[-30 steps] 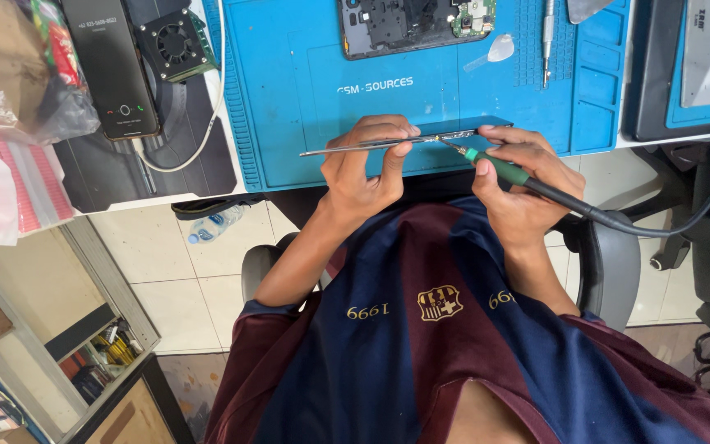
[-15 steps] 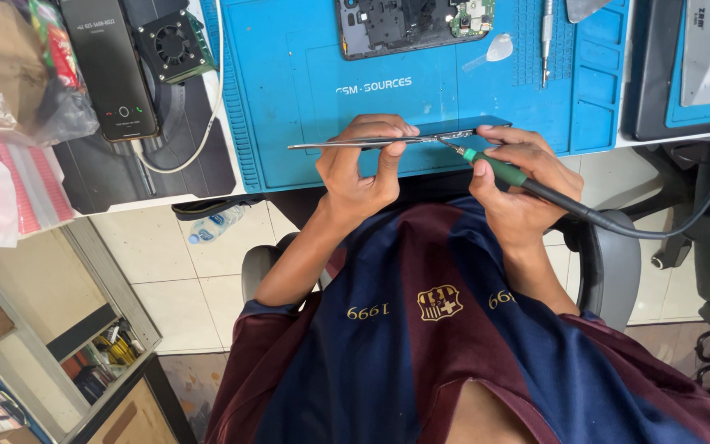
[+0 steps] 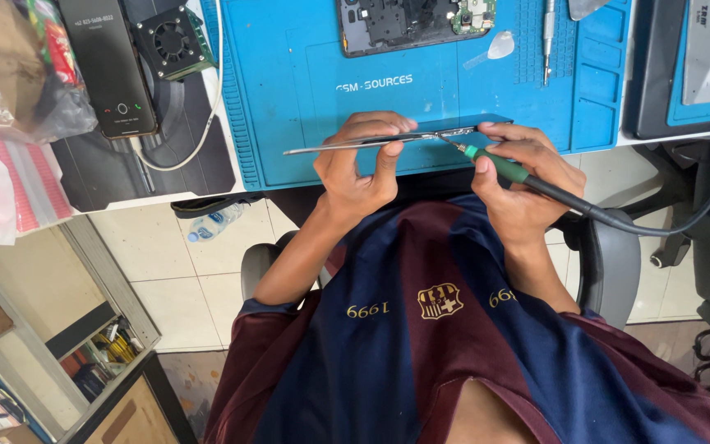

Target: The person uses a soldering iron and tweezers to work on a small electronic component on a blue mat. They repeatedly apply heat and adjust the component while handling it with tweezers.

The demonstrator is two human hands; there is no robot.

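right, looking down now: my left hand (image 3: 359,160) is pinched shut on a pair of long metal tweezers (image 3: 347,145), held level just above the near edge of the blue work mat (image 3: 289,90), tips pointing right. my right hand (image 3: 515,177) is wrapped tight round a green-gripped soldering iron (image 3: 503,167), its black cable (image 3: 643,226) trailing off to the right. the iron's tip meets the tweezer tips over a small thin metal piece (image 3: 454,131) held there; i can't tell exactly what that piece is. by the look of it the work at the joint is under way, and an opened phone (image 3: 408,20) with its board exposed lies at the far side of the mat, well apart from the hands and not closed up. a screwdriver (image 3: 548,29) lies to its right. on the white tabletop (image 3: 191,185) to the left sit a dark handset (image 3: 108,66), a small fan unit (image 3: 170,41) and plastic bags (image 3: 10,82). below, pale floor tiles (image 3: 174,263), a water bottle (image 3: 215,222) and an office chair (image 3: 610,263).
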